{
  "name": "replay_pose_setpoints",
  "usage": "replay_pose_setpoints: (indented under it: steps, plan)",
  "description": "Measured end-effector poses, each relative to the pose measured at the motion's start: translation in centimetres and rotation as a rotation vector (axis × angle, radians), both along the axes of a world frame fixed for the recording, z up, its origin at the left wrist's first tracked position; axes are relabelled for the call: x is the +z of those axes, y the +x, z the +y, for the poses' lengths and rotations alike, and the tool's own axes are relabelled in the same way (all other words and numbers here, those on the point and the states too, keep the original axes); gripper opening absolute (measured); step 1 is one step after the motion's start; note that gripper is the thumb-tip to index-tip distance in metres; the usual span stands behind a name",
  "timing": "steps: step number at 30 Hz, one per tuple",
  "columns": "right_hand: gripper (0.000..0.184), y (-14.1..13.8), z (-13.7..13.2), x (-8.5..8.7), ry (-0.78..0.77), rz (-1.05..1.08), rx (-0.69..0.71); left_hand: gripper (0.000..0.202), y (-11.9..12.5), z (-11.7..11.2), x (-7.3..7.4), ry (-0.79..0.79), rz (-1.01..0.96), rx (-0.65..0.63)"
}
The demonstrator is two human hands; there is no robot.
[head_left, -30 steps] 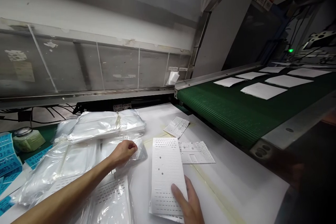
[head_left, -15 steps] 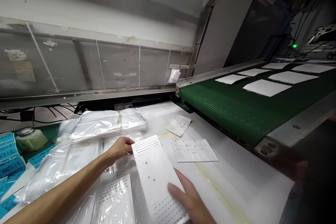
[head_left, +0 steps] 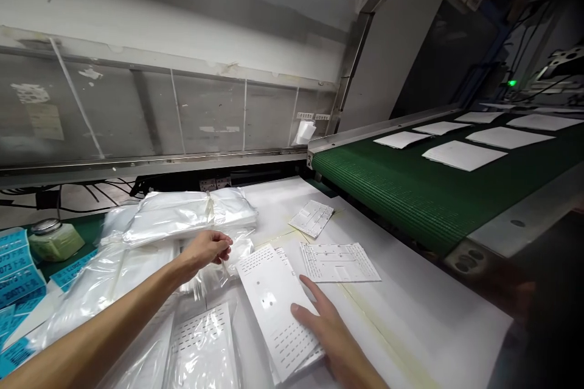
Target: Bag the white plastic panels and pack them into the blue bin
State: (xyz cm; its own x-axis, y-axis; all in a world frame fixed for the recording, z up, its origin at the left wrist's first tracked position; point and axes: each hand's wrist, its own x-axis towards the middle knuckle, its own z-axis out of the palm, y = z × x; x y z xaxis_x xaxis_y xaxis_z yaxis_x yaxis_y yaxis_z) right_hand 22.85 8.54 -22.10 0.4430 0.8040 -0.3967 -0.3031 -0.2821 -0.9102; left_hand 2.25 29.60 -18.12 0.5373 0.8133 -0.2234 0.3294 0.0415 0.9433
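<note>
A clear plastic bag (head_left: pixel 230 260) is pinched in the closed fingers of the left hand (head_left: pixel 204 249). A stack of perforated white sheets (head_left: pixel 269 298), lying on the white surface (head_left: pixel 410 316), is pressed by the right hand (head_left: pixel 326 331), fingers flat and apart.

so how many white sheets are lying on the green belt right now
6 on the green belt: front left sheet, front right sheet, middle left sheet, middle right sheet, back left sheet, back right sheet. More may lie farther along, too dim to tell.
</note>
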Motion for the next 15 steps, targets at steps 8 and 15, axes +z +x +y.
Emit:
replay_pose_setpoints:
  steps: [8, 15]
  plan:
    - [0.067, -1.9, -1.4, 2.6, 0.168, -0.206, -0.162, 0.024, 0.6, -0.5, 2.8, 0.111, 0.053, -0.082]
    - [0.078, -2.1, -3.8, 4.6, 0.174, -0.253, -0.256, 0.025, 2.8, -1.2, 5.5, 0.339, 0.129, -0.004]
